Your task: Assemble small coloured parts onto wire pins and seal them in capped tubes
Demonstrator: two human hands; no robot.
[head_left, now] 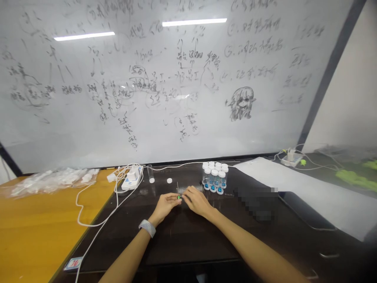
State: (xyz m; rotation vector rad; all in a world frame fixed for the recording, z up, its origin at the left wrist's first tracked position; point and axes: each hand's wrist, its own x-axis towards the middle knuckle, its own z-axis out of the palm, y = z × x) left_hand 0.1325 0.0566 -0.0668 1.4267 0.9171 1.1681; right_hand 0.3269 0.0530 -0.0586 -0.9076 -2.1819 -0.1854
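Note:
In the middle of the dark table, my left hand [167, 203] pinches a small green piece [178, 197] between thumb and fingertips. My right hand [196, 201] meets it from the right, its fingers closed at the green piece; whatever they grip is too small to make out. Beyond my hands lie a loose white cap [169, 181] and a clear tube [150, 173] with a white end. To the right of my right hand stands a cluster of several clear, white-capped tubes [215, 177], with blue pieces inside the front ones.
A white power strip [131, 179] with tangled cables sits at the left. Plastic bags [53, 181] cover part of the yellow table [44, 224]. A phone [304, 210] and a large white sheet [282, 181] lie at the right. A whiteboard [153, 129] rises behind the table.

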